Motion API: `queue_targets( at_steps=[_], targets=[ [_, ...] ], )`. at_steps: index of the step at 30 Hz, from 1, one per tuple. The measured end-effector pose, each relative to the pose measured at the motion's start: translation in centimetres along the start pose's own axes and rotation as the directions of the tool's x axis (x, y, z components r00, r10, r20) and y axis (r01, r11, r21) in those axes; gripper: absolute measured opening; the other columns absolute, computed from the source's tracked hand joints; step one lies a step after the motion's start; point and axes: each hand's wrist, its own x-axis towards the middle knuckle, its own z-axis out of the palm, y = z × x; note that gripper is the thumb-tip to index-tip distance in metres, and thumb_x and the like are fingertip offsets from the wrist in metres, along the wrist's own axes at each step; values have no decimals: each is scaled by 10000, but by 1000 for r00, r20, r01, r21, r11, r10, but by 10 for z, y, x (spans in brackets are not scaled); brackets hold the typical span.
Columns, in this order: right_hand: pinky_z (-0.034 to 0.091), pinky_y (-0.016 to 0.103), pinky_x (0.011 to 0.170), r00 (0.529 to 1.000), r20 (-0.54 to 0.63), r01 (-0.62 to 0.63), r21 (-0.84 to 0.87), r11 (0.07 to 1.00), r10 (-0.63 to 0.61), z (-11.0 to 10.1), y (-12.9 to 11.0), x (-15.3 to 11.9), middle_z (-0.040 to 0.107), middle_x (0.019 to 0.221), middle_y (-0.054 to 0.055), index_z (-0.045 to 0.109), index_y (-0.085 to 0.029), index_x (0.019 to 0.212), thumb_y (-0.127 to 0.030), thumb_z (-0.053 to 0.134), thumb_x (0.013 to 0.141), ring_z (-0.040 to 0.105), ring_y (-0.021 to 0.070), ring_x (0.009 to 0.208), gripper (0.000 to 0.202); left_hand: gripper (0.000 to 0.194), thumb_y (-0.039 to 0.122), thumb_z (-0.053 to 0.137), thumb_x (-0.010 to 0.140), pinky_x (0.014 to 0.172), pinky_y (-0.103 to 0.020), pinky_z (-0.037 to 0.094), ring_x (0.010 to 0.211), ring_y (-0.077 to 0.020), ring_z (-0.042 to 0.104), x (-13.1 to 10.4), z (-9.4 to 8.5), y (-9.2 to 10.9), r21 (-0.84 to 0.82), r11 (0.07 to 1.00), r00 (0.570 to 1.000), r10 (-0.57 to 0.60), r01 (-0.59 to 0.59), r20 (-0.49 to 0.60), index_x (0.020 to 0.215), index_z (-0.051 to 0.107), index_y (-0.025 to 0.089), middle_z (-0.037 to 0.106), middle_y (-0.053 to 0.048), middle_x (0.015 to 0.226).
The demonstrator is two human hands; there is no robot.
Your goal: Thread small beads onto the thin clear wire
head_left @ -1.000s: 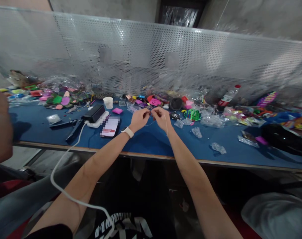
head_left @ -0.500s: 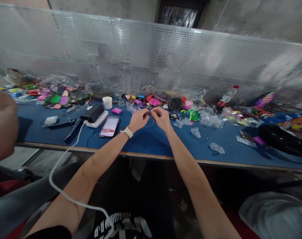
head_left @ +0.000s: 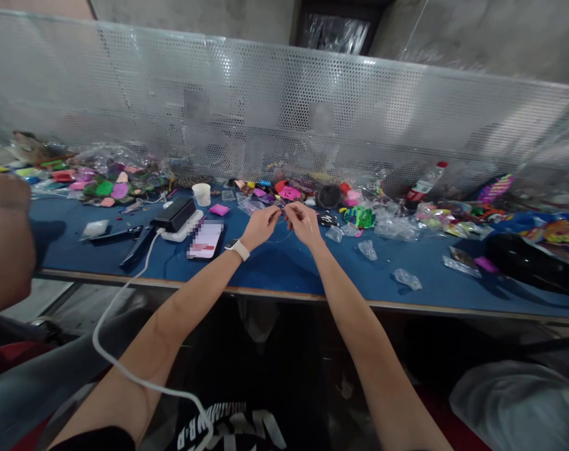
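My left hand (head_left: 260, 227) and my right hand (head_left: 303, 223) meet above the blue table (head_left: 275, 269), fingertips almost touching. Both are closed in a pinch. What sits between the fingertips is too small to make out. A thin clear thread (head_left: 280, 240) loops below the hands, and a strand lies over my right wrist. A white band circles my left wrist. Just behind the hands are a pink piece (head_left: 291, 193) and other colourful scraps. To the left lie a phone (head_left: 206, 239) and a small pink packet (head_left: 219, 210).
A white cup (head_left: 201, 194), a black box (head_left: 174, 215) with a white cable and a dark tool (head_left: 138, 247) stand left. Right are plastic bags (head_left: 397, 224), a bottle (head_left: 425, 185) and a black object (head_left: 533, 260). Another person's arm (head_left: 7, 244) reaches in at far left.
My hands stay together in nearly the same place, with slightly shifted fingers. The thread's loop below them looks wider. The other person's arm has moved slightly.
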Motion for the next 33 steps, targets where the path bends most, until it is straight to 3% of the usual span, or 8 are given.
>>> queue_targets(
  at_steps=[6, 15, 18, 20, 23, 25, 29, 33],
  targets=[
    [472, 291, 507, 998, -42, -43, 23, 999, 44, -1, 3, 1, 655, 697, -11, 691, -226, 881, -759, 718, 874, 584, 134, 493, 535, 293, 302, 430, 1127, 745, -295, 476, 757, -182, 681, -1, -3, 2, 41, 999, 1000, 20, -20, -11, 1015, 678, 195, 731, -51, 847],
    [471, 293, 523, 983, -147, -108, -4, 994, 106, 6, 10, 2, 573, 498, -13, 620, -223, 633, -786, 707, 853, 533, 146, 473, 612, 348, 323, 395, 1136, 865, -315, 514, 990, -215, 737, -3, -4, 12, 122, 991, 998, 39, -45, 48, 1129, 712, 181, 782, -100, 1063],
    [507, 308, 564, 967, -253, -66, -97, 993, 40, 8, 8, -1, 596, 546, -5, 640, -224, 690, -741, 688, 897, 567, 164, 521, 560, 342, 316, 393, 1134, 851, -311, 510, 993, -216, 735, -3, -3, 14, 141, 990, 999, 26, -32, 48, 1122, 711, 189, 783, -100, 1097],
    [557, 334, 648, 948, -310, 21, -174, 985, -75, 8, 4, -3, 682, 695, 28, 709, -221, 849, -651, 678, 949, 636, 192, 633, 442, 337, 308, 391, 1133, 822, -311, 502, 939, -213, 732, -2, -3, 14, 148, 989, 999, -7, 2, 34, 1108, 705, 189, 783, -97, 1059],
    [604, 396, 786, 943, -209, 191, -293, 937, -258, 5, 0, -5, 752, 1015, 93, 760, -234, 1088, -478, 662, 993, 703, 237, 838, 280, 321, 306, 403, 1130, 787, -309, 484, 868, -211, 721, -2, -7, 10, 158, 987, 999, -31, 27, 26, 1083, 697, 185, 777, -89, 985],
    [612, 438, 871, 940, -97, 274, -358, 893, -328, 2, 1, -5, 743, 1159, 113, 780, -244, 1088, -382, 636, 1001, 715, 260, 955, 218, 310, 299, 413, 1126, 775, -308, 473, 847, -212, 714, -2, -8, 8, 166, 986, 999, -30, 27, 20, 1066, 695, 184, 770, -82, 949],
    [573, 514, 1058, 921, 43, 367, -433, 823, -388, -3, 6, -4, 759, 1211, 114, 787, -244, 1037, -299, 632, 989, 701, 295, 1152, 171, 297, 296, 420, 1121, 769, -307, 464, 847, -217, 708, -2, -8, 6, 170, 985, 1000, -25, 23, 11, 1060, 691, 191, 762, -76, 927],
    [569, 522, 1090, 923, 44, 355, -481, 801, -383, -3, 6, -4, 774, 1209, 108, 774, -264, 1145, -304, 585, 1030, 695, 295, 1196, 225, 295, 292, 417, 1116, 762, -309, 461, 834, -219, 705, -2, -8, 7, 155, 987, 999, -30, 28, 14, 1047, 688, 196, 764, -77, 933]
  ],
)
